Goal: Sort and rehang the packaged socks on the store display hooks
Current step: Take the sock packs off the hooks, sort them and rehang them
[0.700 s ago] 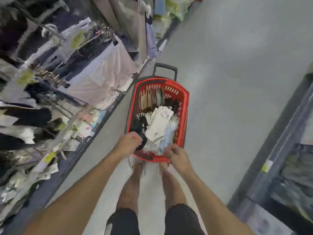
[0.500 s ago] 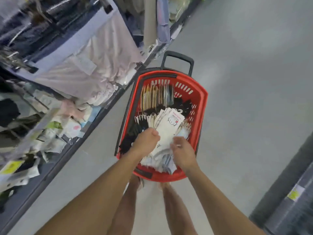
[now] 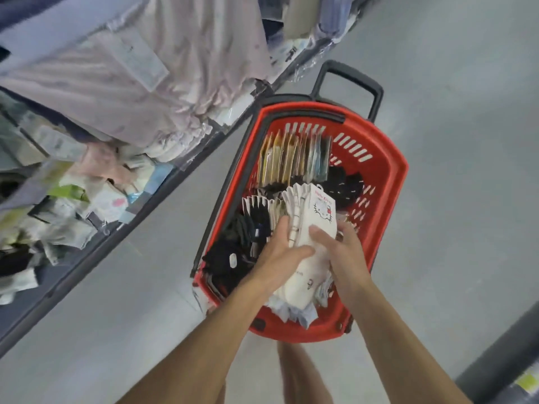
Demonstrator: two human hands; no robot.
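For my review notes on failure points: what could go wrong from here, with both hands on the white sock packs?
The left hand and right hand grip a thick stack of white sock packs; outer packs could slip back into the red basket. Lifting may also snag the loose black socks alongside.

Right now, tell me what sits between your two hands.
In the head view, a stack of white sock packs, cat-face card on top, sits between the left hand and right hand, both gripping it, over the red basket.
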